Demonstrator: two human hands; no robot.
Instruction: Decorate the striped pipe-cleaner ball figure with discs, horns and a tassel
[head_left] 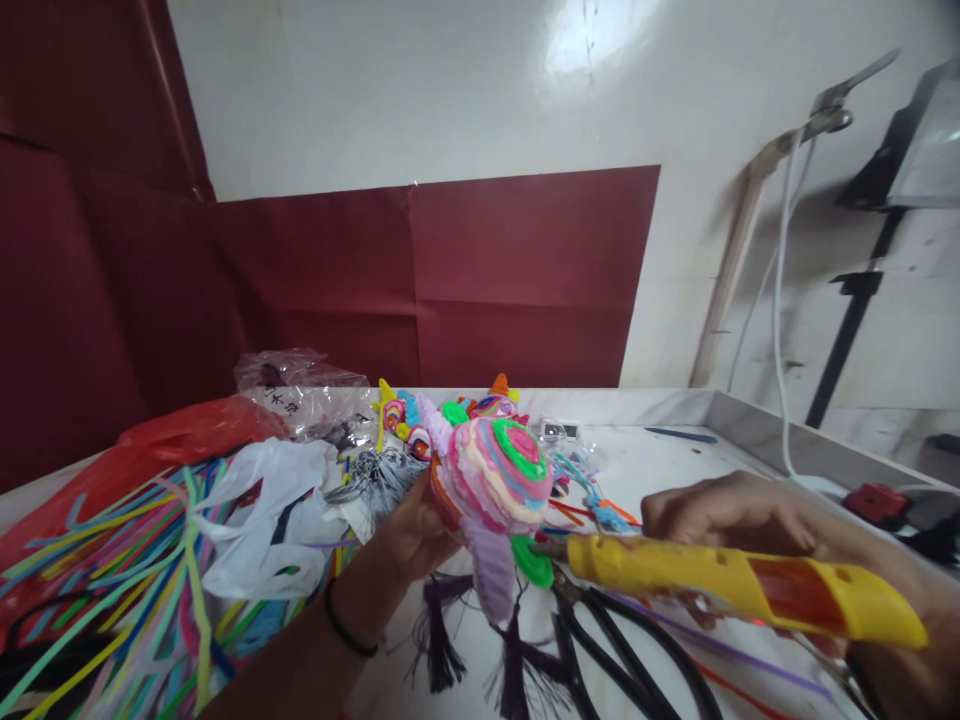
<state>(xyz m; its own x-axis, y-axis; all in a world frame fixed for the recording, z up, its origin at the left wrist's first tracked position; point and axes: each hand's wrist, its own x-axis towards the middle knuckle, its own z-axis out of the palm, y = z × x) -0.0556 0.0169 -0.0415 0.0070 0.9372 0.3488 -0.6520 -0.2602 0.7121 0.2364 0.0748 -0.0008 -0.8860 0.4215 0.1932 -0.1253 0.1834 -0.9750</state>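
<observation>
Left hand closed around the back of a multicoloured pipe-cleaner ornament, fingers mostly hidden behind it, thumb side toward the camera, a dark band at the wrist. Ornament held upright just above the white tabletop, its face a spiral of pink, cream and green, a purple strip and dark tassels hanging below. Right hand wrapped around a yellow glue gun, fingers curled over the barrel, nozzle tip touching a small green disc at the ornament's lower edge. Just beneath the gun, black scissors flat on the table, handles toward the camera. Beyond the left knuckles, more bright finished pieces and a crumpled clear plastic bag. Farther out to the left of that hand, a white plastic bag over a sprawl of coloured pipe cleaners. Past the right hand, a white cable running up the wall, a red object at the table's edge.
</observation>
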